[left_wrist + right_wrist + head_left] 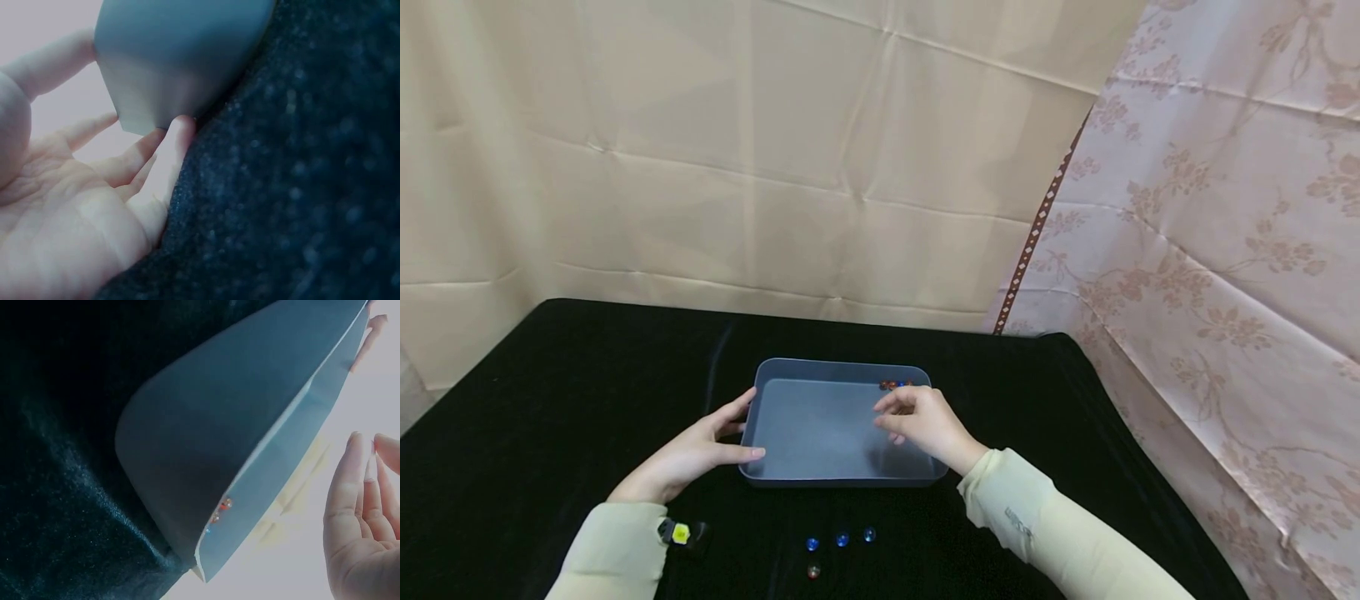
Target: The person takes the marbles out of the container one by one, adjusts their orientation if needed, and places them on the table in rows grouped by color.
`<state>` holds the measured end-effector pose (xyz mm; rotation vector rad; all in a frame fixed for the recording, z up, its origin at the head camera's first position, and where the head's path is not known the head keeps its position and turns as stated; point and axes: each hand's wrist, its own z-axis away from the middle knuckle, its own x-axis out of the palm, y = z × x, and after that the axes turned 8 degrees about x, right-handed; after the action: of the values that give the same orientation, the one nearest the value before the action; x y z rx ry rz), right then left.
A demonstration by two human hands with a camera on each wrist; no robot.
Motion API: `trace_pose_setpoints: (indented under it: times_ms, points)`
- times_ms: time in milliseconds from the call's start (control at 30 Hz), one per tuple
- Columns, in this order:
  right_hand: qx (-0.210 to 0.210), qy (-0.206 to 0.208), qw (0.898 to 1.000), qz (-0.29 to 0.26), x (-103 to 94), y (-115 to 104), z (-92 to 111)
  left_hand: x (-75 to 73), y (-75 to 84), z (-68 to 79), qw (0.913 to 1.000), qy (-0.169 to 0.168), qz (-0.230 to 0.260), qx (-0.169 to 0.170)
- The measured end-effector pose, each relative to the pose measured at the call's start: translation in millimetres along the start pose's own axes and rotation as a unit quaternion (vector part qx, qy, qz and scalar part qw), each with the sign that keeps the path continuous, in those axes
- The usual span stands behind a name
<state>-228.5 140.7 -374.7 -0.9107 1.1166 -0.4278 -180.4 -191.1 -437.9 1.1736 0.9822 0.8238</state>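
Left hand grips one tray, four marbles outside.

Tray: blue-grey, rectangular, rounded corners, low walls, on the black-covered table, long side facing the wearer. Inside, a short row of small orange-red and blue marbles against the far wall, right end; count unclear. Outside, before the near wall: three blue marbles spaced apart, one reddish clear marble nearer the wearer.
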Motion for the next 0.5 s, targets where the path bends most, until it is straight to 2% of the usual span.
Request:
trace_pose_setpoints:
  times_ms: [267, 500]
  points:
    - [-0.007, 0.018, 1.0, 0.002, -3.0, 2.9, -9.4, 0.6, 0.0, 0.0, 1.0, 0.0, -0.004, 0.002]
    - [0.011, 0.031, 0.999, 0.002, -5.0, 3.2, -18.8, 0.8, 0.7, 0.8, 1.0, 0.002, -0.003, -0.001]
